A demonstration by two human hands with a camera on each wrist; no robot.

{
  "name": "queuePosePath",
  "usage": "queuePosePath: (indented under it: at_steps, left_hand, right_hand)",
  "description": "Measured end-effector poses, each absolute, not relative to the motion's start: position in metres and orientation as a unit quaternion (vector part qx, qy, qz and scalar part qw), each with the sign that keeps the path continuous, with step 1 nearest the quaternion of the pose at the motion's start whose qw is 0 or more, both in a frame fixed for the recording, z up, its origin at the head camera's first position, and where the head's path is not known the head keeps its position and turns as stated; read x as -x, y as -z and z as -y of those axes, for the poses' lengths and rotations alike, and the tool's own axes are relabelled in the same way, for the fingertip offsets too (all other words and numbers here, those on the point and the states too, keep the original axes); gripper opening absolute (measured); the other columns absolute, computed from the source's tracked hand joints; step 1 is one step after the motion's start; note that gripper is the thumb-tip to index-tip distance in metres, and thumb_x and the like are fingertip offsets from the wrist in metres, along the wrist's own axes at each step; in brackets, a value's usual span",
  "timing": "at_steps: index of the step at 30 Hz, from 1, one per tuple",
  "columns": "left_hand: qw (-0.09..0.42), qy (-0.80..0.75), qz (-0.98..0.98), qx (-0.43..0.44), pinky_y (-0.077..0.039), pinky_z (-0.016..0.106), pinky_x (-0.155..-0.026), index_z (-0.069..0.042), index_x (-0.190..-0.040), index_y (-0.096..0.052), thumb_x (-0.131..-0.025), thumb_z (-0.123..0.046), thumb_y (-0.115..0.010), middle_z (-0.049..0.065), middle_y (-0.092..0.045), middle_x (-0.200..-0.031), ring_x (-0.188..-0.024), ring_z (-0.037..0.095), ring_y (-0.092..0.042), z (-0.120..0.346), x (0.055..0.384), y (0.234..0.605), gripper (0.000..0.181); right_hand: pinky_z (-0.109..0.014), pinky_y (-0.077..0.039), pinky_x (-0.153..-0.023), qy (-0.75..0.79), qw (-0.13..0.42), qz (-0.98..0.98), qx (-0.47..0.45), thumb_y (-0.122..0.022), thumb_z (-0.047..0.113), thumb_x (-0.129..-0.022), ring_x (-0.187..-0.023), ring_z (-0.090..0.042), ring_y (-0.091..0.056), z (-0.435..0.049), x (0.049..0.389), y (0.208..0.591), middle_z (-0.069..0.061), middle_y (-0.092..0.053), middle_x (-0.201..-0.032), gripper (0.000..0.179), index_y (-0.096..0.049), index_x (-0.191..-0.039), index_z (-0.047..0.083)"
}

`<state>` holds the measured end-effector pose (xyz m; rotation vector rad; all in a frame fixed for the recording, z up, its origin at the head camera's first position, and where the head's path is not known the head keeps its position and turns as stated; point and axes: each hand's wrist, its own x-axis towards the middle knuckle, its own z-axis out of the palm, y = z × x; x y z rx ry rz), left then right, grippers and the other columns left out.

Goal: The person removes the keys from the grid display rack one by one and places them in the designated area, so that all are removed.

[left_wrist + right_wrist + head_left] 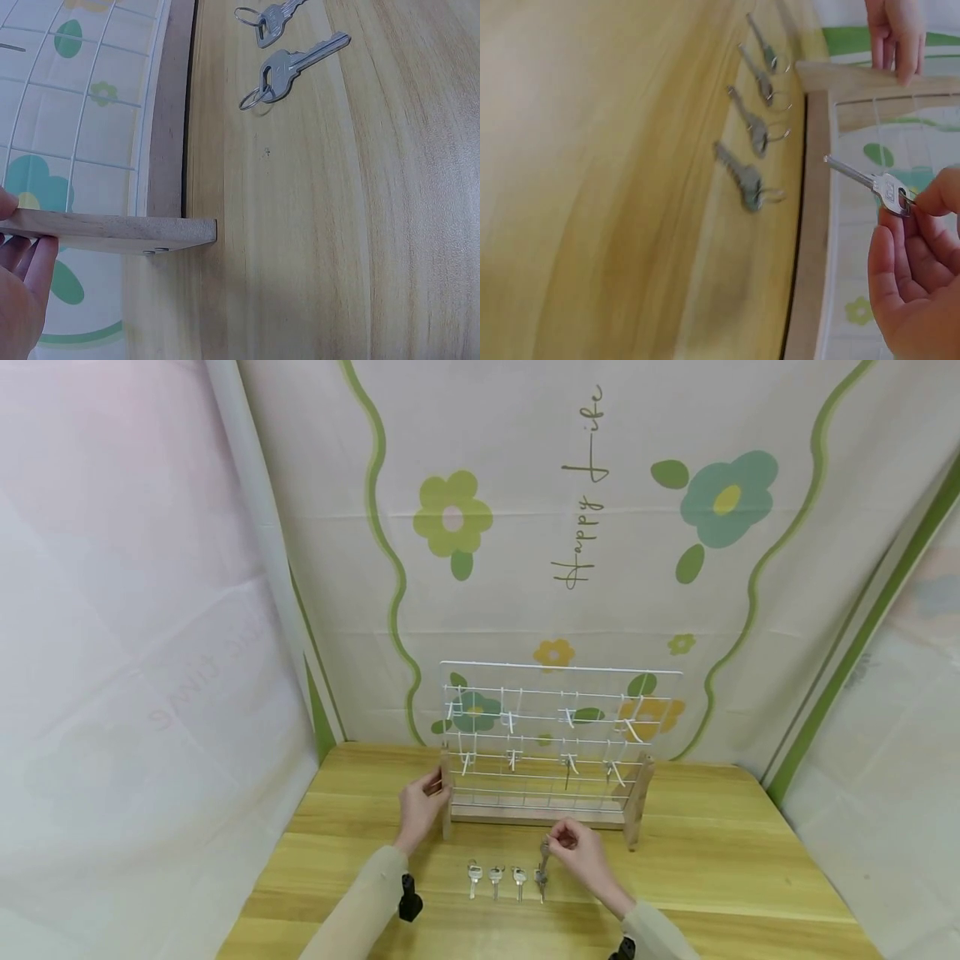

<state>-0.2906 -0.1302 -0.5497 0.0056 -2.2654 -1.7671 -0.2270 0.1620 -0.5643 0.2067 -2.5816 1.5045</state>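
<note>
My right hand [583, 853] pinches a silver key [889, 191] by its ring, with the blade pointing away from the fingers. In the head view that key hangs over the rightmost of several keys [519, 878] lying in a row on the table. Each lying key has a small ring [777, 135]. My left hand [422, 810] grips the left wooden upright [112, 227] of a white wire rack [555, 668], thumb on one side and fingers on the other. The rack stands behind the keys.
Two rows of white hooks [630, 731] stick out from the rack's grid. A slim dark piece [567, 774] hangs at a lower hook on the right half. A wooden bar [536, 815] joins the uprights. Behind the wooden table [720, 860] hangs a flowered cloth [510, 602].
</note>
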Motion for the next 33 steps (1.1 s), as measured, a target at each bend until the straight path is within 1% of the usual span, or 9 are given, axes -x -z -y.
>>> queuePosePath:
  at_steps: [5,12,17,21,24,29,33]
  left_hand:
    - [0.133,0.609,0.782,-0.003,-0.063,0.037,-0.086,0.004,-0.128,-0.063,-0.087,0.0,-0.071,0.027,-0.068,-0.122,-0.107,0.038,-0.071,0.13,0.291,0.552,0.042]
    - [0.137,0.61,0.781,-0.002,-0.063,0.036,-0.085,0.005,-0.128,-0.063,-0.087,0.002,-0.07,0.028,-0.068,-0.121,-0.106,0.038,-0.071,0.129,0.29,0.55,0.041]
    - [0.14,0.61,0.78,0.001,-0.063,0.034,-0.084,0.006,-0.127,-0.063,-0.087,0.002,-0.07,0.028,-0.068,-0.12,-0.106,0.038,-0.071,0.13,0.29,0.55,0.04]
    - [0.143,0.611,0.779,0.003,-0.063,0.033,-0.083,0.007,-0.126,-0.063,-0.087,0.002,-0.071,0.028,-0.068,-0.12,-0.105,0.038,-0.071,0.13,0.291,0.55,0.041]
    - [0.143,0.613,0.777,0.004,-0.063,0.033,-0.083,0.007,-0.127,-0.063,-0.087,0.003,-0.07,0.029,-0.068,-0.12,-0.105,0.039,-0.071,0.129,0.291,0.55,0.041]
    - [0.14,0.615,0.776,0.006,-0.063,0.033,-0.084,0.007,-0.128,-0.062,-0.087,0.004,-0.07,0.029,-0.067,-0.121,-0.106,0.04,-0.07,0.129,0.29,0.55,0.042]
    - [0.14,0.615,0.776,0.007,-0.063,0.034,-0.084,0.007,-0.128,-0.062,-0.087,0.003,-0.07,0.028,-0.067,-0.122,-0.107,0.04,-0.07,0.129,0.289,0.549,0.042]
  right_hand:
    - [-0.014,-0.054,-0.064,-0.477,0.033,0.875,-0.08,-0.07,0.0,-0.08,-0.069,0.002,-0.056,-0.177,0.225,0.575,-0.003,-0.068,-0.08,0.008,-0.065,-0.084,0.004]
    - [-0.014,-0.054,-0.065,-0.441,-0.003,0.889,-0.122,-0.069,0.003,-0.083,-0.072,0.003,-0.057,-0.193,0.23,0.589,-0.002,-0.069,-0.082,0.005,-0.066,-0.084,0.007]
    - [-0.014,-0.054,-0.064,-0.439,-0.002,0.886,-0.151,-0.069,0.001,-0.081,-0.071,0.004,-0.057,-0.198,0.231,0.595,-0.002,-0.07,-0.081,0.006,-0.066,-0.082,0.006]
    - [-0.014,-0.054,-0.061,-0.44,0.007,0.881,-0.172,-0.068,-0.001,-0.081,-0.069,0.004,-0.057,-0.2,0.231,0.598,-0.005,-0.07,-0.078,0.004,-0.065,-0.08,0.001]
    - [-0.014,-0.054,-0.062,-0.438,0.002,0.882,-0.176,-0.069,-0.002,-0.081,-0.07,0.004,-0.058,-0.2,0.231,0.599,-0.007,-0.07,-0.078,0.004,-0.065,-0.081,-0.001]
    - [-0.014,-0.053,-0.063,-0.427,-0.009,0.889,-0.164,-0.069,-0.001,-0.081,-0.071,0.003,-0.058,-0.198,0.232,0.6,-0.004,-0.07,-0.079,0.004,-0.066,-0.081,0.001]
    - [-0.014,-0.053,-0.061,-0.405,0.002,0.899,-0.165,-0.07,0.0,-0.081,-0.069,0.004,-0.056,-0.197,0.232,0.601,-0.001,-0.069,-0.077,0.005,-0.066,-0.081,0.004]
